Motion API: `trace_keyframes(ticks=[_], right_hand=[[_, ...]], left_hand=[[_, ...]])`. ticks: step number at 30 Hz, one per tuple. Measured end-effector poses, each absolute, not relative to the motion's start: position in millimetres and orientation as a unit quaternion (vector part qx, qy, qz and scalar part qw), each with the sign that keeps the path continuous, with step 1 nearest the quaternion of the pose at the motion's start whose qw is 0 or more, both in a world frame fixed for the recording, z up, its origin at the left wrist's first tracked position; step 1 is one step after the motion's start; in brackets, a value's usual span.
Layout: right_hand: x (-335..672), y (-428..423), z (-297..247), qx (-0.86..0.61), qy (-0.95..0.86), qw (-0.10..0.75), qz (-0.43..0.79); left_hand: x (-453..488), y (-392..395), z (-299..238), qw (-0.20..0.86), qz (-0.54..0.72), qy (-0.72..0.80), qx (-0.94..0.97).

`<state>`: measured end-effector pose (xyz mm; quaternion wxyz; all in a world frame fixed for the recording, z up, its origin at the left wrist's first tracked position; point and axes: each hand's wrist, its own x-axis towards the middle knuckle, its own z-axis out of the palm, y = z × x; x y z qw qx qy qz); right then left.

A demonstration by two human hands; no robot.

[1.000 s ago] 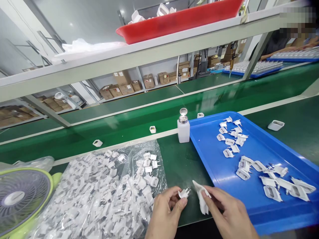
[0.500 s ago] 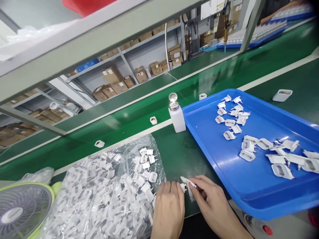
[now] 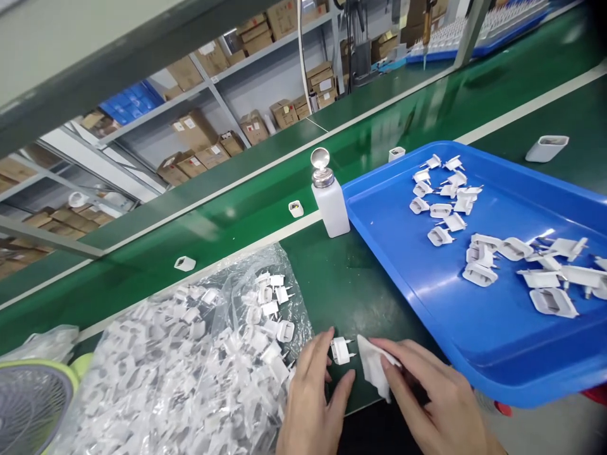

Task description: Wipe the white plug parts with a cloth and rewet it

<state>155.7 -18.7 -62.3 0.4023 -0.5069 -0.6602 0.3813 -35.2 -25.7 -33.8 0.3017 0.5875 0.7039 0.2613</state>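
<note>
A white two-pin plug piece [image 3: 341, 351] sits within the fingers of my left hand [image 3: 310, 395], its metal pins toward the right. The index finger is at its upper left and the thumb below it; other fingers are partly hidden behind. My right hand [image 3: 434, 392] pinches a folded white wipe [image 3: 374, 366] between thumb and fingers, just right of the pins and apart from them. To the left, a clear plastic bag [image 3: 296, 278] holds a heap of similar white plug pieces [image 3: 190, 373]. More plug pieces [image 3: 441, 210] lie in the blue tray [image 3: 412, 278] on the right.
A white pump bottle [image 3: 332, 208] with its metal lid up stands beside the tray on the green bench [image 3: 327, 278]. White casings [image 3: 184, 263] lie along the green strip, another [image 3: 547, 148] beyond the tray. A green-rimmed fan [image 3: 33, 404] is at lower left. Shelves with cartons stand behind.
My left fingers have spread, showing more of the plug piece. My right hand has drawn the wipe rightward, off the plug. The camera view has tilted downward.
</note>
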Motion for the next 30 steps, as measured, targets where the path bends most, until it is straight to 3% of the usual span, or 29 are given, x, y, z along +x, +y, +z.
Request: trace_keyframes(ticks=[3,6,14,20,25,30], right_hand=[[150.6,-9.5,-57.4,-0.478,-0.671,0.328,0.462],[147.6,-0.9,-59.0,-0.459,-0.712,0.274,0.455],[155.6,7.4,-73.8,-0.29,-0.928,0.218,0.089],[154.8,12.9,-58.3,-0.266,-0.929,0.259,-0.006],[154.3,16.6,-57.6,-0.255,-0.936,0.244,-0.001],[153.2,18.6,-62.4,-0.255,-0.927,0.26,0.096]], left_hand=[[-39.0,-22.6,-40.3,0.283,0.283,0.684,0.61],[-42.5,-21.1,-45.0,0.276,0.3,0.677,0.612],[-48.1,-20.3,-51.2,0.264,0.32,0.658,0.629],[-46.6,-18.0,-45.8,0.282,0.312,0.673,0.608],[-46.8,-18.4,-45.5,0.285,0.308,0.672,0.61],[-50.6,-18.6,-47.8,0.3,0.312,0.658,0.617]])
